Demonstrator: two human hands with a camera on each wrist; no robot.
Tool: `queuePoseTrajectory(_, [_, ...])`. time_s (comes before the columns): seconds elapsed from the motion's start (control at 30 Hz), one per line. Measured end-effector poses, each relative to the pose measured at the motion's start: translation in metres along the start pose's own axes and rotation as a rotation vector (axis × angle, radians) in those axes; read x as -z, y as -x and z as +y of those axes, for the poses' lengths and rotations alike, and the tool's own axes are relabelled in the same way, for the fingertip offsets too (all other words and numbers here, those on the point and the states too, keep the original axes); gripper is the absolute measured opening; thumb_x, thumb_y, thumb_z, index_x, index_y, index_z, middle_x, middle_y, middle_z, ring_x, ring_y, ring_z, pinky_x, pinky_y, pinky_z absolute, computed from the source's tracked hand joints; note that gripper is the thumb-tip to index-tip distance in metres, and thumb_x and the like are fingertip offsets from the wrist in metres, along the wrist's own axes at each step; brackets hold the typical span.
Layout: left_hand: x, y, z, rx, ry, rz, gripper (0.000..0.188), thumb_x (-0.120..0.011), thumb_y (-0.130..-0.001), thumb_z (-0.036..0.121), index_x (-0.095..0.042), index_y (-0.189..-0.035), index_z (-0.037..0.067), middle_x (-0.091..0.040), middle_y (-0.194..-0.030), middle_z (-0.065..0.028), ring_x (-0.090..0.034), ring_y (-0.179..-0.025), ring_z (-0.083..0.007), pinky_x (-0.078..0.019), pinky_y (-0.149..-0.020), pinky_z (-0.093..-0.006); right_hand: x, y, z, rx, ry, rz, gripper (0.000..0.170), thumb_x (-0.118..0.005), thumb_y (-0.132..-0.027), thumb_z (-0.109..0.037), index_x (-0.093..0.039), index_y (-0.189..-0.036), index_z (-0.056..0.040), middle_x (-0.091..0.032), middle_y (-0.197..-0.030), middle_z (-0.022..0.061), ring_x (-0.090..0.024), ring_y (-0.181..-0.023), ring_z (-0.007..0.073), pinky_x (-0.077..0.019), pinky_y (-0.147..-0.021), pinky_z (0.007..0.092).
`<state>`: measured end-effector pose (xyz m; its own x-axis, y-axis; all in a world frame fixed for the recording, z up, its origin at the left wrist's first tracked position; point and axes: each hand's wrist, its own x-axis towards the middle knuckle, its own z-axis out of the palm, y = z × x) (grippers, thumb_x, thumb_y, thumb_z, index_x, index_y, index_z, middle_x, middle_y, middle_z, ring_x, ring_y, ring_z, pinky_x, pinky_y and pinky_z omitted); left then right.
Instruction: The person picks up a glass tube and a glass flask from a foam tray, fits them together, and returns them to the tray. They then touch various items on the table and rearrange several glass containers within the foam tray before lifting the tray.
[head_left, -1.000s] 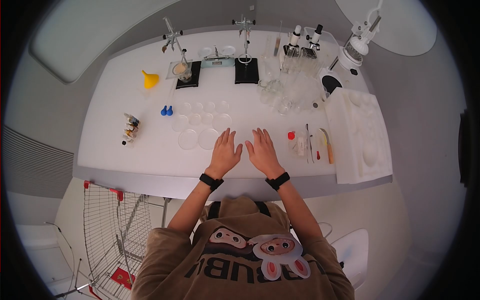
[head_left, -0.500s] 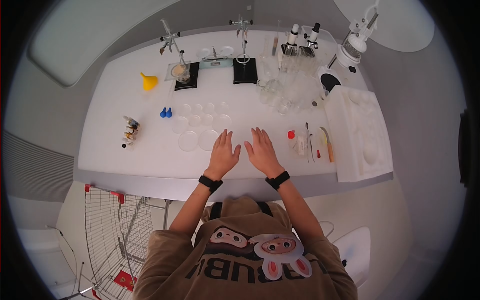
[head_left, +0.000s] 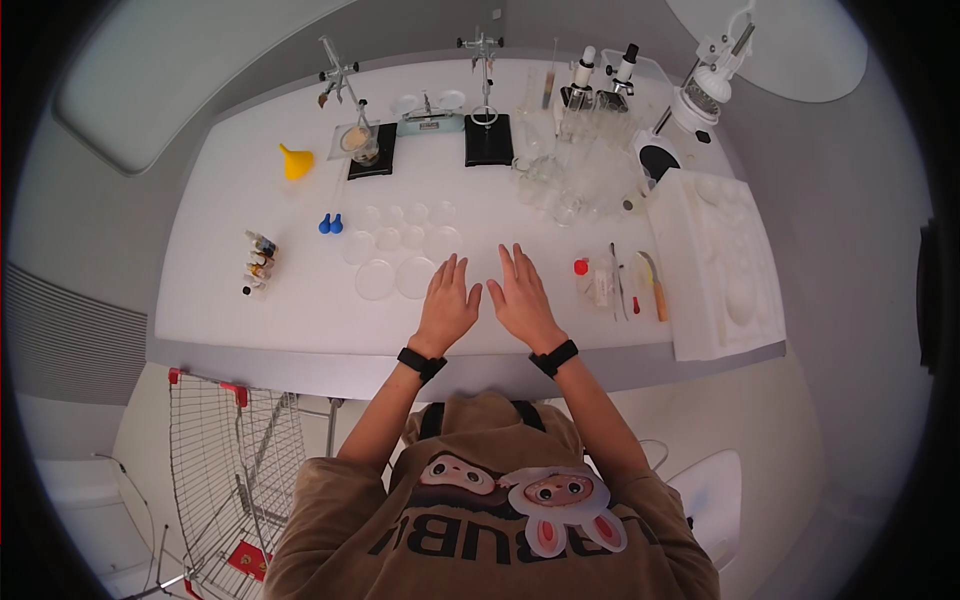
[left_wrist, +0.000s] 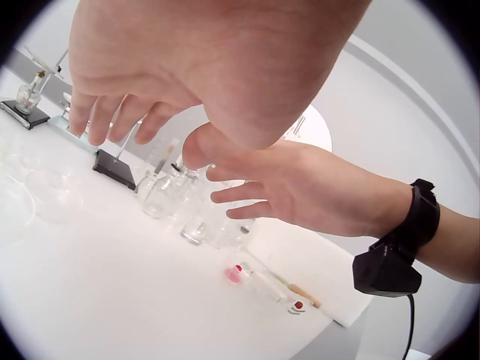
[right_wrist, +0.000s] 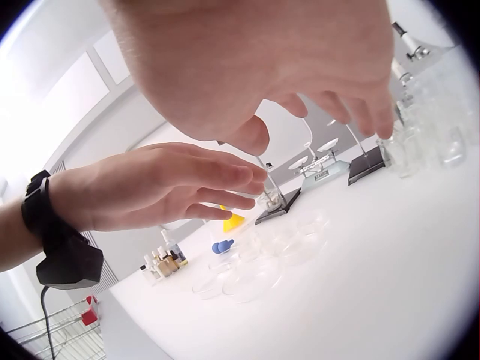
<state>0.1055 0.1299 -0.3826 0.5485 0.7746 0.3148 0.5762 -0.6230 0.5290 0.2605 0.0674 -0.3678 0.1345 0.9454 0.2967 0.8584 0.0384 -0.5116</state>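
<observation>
Side by side over the front of the white table (head_left: 300, 310), both hands show extended fingers and hold nothing. The left hand (head_left: 446, 308) overlaps the edge of a clear petri dish (head_left: 412, 278) in the head view. Just to its right is the right hand (head_left: 522, 300), thumb toward the left one. Several more glass dishes (head_left: 375, 280) lie in rows beyond the left hand. To the right of the right hand are a red-capped container (head_left: 581, 267), tweezers (head_left: 617, 280), a small red dropper bulb (head_left: 635, 306) and a wooden-handled knife (head_left: 659, 300).
Farther back stand two black-based stands (head_left: 488, 140), a balance (head_left: 430, 124), microscopes (head_left: 580, 80) and clustered glassware (head_left: 570, 170). Left lie a yellow funnel (head_left: 296, 162), blue rubber bulbs (head_left: 330, 224) and small bottles (head_left: 260, 262). A white foam tray (head_left: 700, 300) covers the right edge; a shopping cart (head_left: 230, 450) stands below left.
The right hand has shifted slightly forward, its fingertips farther from the table's front edge. The left hand stays nearly still. The head view has tilted a little.
</observation>
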Motion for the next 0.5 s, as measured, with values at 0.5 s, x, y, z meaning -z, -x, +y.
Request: queuePoseTrajectory(0.5, [-0.002,0.003,0.010,-0.045,-0.067,0.038,0.052,-0.060,-0.092,0.018,-0.043,-0.130,-0.013,-0.048,-0.132,-0.0349,-0.045,-0.124,-0.0483,-0.0389,-0.105,-0.0497,-0.006,0.008,0.010,-0.035,-0.002,-0.015,0.060,-0.056,-0.095,-0.026,-0.035,-0.142,0.0057,-0.037,-0.145,0.0320,-0.038,-0.132,0.0479,-0.0350,-0.108,0.0520])
